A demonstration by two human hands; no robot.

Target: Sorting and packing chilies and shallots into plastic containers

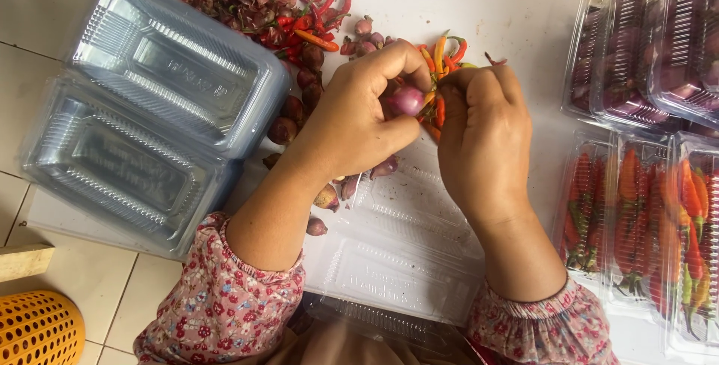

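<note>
Two hands on one shallot

Orange basket [37, 329] sat far left, then stacked clear trays [150, 110]. Left hand [356, 122] pinched a peeled shallot [408, 100] between thumb and fingers above an open tray [404, 260]. Right hand [483, 137] closed against it, fingertips touching. Chilies [442, 54] lay behind; packed chili boxes [644, 223] stood right.

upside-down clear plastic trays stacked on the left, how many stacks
2. One stack sits upper left beside the shallots; the other lies just below it, nearer the left sleeve. How many trays are nested inside each cannot be told.
</note>
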